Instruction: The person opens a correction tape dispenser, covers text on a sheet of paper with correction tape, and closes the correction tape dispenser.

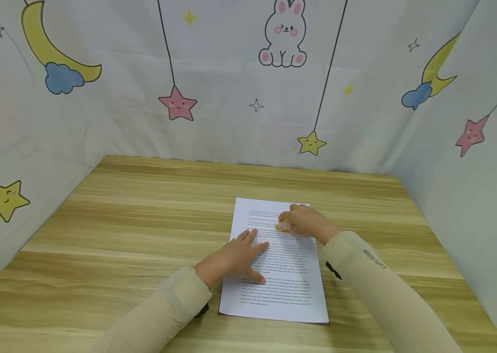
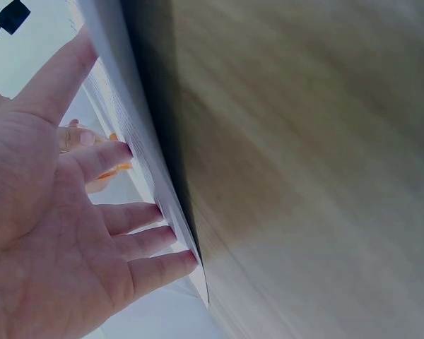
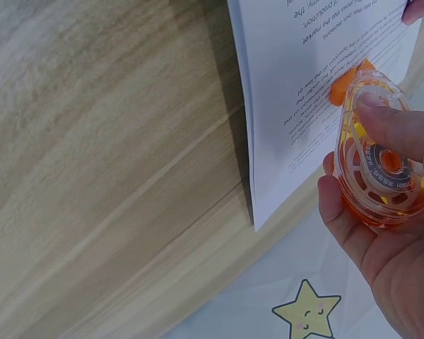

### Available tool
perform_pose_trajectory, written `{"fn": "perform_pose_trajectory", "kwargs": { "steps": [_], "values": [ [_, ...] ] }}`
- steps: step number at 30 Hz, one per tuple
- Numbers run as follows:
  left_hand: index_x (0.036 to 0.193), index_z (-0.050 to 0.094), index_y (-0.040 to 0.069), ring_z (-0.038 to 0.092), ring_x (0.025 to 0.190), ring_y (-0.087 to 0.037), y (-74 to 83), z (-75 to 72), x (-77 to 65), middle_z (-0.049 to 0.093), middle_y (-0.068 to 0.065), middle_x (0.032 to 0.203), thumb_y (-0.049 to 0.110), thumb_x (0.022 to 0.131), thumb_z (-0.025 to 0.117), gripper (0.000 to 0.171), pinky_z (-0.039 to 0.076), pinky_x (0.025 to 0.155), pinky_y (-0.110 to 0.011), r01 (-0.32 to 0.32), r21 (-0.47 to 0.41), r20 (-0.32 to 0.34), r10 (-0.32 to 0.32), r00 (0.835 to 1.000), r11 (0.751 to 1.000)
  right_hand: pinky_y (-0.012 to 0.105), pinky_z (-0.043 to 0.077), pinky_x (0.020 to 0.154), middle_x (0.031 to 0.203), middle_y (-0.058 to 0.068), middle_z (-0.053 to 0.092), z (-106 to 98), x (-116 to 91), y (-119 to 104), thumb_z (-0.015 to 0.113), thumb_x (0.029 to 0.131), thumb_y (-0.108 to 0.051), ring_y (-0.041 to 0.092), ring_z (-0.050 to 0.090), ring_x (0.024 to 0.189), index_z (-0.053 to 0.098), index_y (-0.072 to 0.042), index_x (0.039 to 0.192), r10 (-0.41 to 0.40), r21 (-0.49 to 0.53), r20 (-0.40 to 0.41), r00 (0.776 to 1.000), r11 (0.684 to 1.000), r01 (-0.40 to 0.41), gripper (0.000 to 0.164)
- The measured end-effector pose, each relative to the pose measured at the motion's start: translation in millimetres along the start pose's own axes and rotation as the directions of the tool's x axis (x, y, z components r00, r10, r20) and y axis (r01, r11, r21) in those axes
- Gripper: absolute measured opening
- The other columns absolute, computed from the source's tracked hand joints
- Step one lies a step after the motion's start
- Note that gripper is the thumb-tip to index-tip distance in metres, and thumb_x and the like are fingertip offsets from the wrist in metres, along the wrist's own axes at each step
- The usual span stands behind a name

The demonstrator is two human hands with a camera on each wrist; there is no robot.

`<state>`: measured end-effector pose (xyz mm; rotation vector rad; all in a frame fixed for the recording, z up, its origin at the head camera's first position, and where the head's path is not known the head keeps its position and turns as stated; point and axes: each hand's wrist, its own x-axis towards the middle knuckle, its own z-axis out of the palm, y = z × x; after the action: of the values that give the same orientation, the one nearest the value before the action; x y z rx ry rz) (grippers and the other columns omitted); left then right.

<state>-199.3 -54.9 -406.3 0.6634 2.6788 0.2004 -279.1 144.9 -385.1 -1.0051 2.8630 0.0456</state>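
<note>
A printed sheet of paper (image 1: 275,294) lies on the wooden table, with at least one more sheet seeming to lie beneath it. My left hand (image 1: 238,255) rests on its left side, fingers spread, and in the left wrist view the fingertips (image 2: 187,261) touch the page. Near the upper right of the sheet, my right hand (image 1: 308,221) grips a correction tape (image 3: 381,159) with a clear body and orange parts. Its orange tip (image 3: 345,85) is at the printed lines; whether it touches the paper I cannot tell.
The wooden table (image 1: 120,235) extends around the paper on all sides. White fabric (image 1: 231,132) printed with stars, moons and a rabbit hangs behind the table and along both sides. Light sleeves (image 1: 376,279) cover both forearms.
</note>
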Motion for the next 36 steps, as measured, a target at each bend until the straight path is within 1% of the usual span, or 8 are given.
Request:
{"fn": "perform_pose_trajectory", "kwargs": {
  "steps": [5,12,15,19,22,36],
  "values": [
    [0.143,0.033,0.024,0.014,0.142,-0.034,0.5,-0.6,-0.3,0.014,-0.015,0.154,0.059,0.070,0.069,0.089,0.026,0.110,-0.048,0.006,-0.010,0.005,-0.006,1.000,1.000,0.040,0.050,0.076,0.095,0.010,0.060,1,0,3,0.060,0.088,-0.012,0.024,0.058,0.081,0.064,-0.017,0.114,-0.006,-0.012,-0.003,1.000,1.000,0.006,0.026],
    [0.143,0.034,0.023,0.014,0.142,-0.035,1.1,-1.0,-0.4,0.014,-0.015,0.154,0.058,0.070,0.069,0.089,0.026,0.111,-0.048,0.008,-0.013,0.003,-0.008,1.000,1.000,0.040,0.050,0.078,0.095,0.010,0.061,1,-2,6,0.061,0.086,-0.006,0.025,0.059,0.083,0.064,-0.018,0.114,0.002,-0.017,0.002,1.000,1.000,-0.002,0.031],
    [0.143,0.034,0.023,0.015,0.141,-0.035,1.1,-0.6,-0.2,0.014,-0.015,0.154,0.059,0.070,0.069,0.089,0.026,0.111,-0.048,0.006,-0.003,0.000,-0.006,1.000,1.000,0.040,0.050,0.077,0.094,0.009,0.061,2,-3,8,0.060,0.086,-0.006,0.024,0.059,0.081,0.064,-0.018,0.114,0.001,-0.018,0.000,1.000,1.000,-0.001,0.030],
    [0.143,0.034,0.023,0.015,0.141,-0.034,1.1,0.0,0.4,0.015,-0.015,0.154,0.059,0.069,0.069,0.089,0.026,0.111,-0.048,0.006,0.009,0.000,-0.006,1.000,1.000,0.037,0.049,0.074,0.091,0.009,0.060,3,-4,10,0.059,0.087,-0.006,0.021,0.057,0.076,0.064,-0.018,0.113,-0.006,-0.013,-0.010,1.000,1.000,0.006,0.030],
    [0.143,0.033,0.024,0.014,0.142,-0.034,0.9,0.7,0.6,0.014,-0.014,0.154,0.059,0.069,0.069,0.089,0.026,0.111,-0.048,0.011,0.002,0.004,-0.011,1.000,1.000,0.036,0.049,0.071,0.090,0.009,0.060,2,-6,11,0.058,0.086,-0.004,0.020,0.056,0.074,0.064,-0.017,0.113,-0.010,-0.007,-0.010,1.000,1.000,0.010,0.030],
    [0.143,0.034,0.023,0.013,0.142,-0.034,2.3,-1.6,-1.1,0.014,-0.015,0.154,0.057,0.070,0.070,0.088,0.025,0.111,-0.048,0.005,-0.017,0.000,-0.005,1.000,1.000,0.035,0.047,0.071,0.091,0.009,0.060,1,-14,21,0.059,0.087,-0.007,0.018,0.054,0.075,0.064,-0.014,0.114,-0.006,0.023,0.015,1.000,1.000,0.005,0.028]
  ]
}}
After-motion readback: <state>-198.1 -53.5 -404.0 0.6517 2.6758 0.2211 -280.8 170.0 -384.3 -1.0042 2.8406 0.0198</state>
